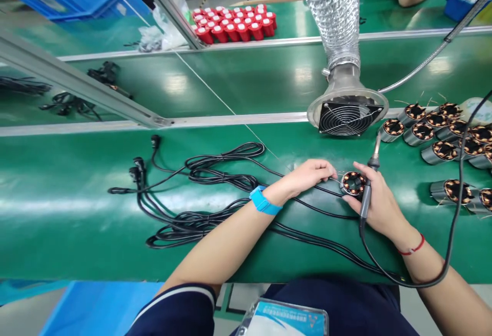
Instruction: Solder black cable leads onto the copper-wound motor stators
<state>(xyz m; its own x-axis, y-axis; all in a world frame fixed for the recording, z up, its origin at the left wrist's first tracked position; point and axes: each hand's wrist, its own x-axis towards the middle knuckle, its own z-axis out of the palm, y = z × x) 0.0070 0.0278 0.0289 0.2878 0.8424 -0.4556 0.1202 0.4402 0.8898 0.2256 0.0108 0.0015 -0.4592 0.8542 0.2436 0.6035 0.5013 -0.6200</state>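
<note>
Head view puts the copper-wound core (353,183) between your two hands, over the green counter (69,233), on the near side of the fan (346,119). Your right grip (358,184) is closed around it, the soldering iron (366,200) (tip pointing away from you) also held there. Your left grip (333,173) pinches a thin wire (336,180) at its left side. Black cables (200,223) run leftward; similar cores (423,132) stand to the right.

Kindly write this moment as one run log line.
left hand: pinching thin wire | right hand: holding copper-wound ring, soldering iron | black cables: looped on green bench
</note>
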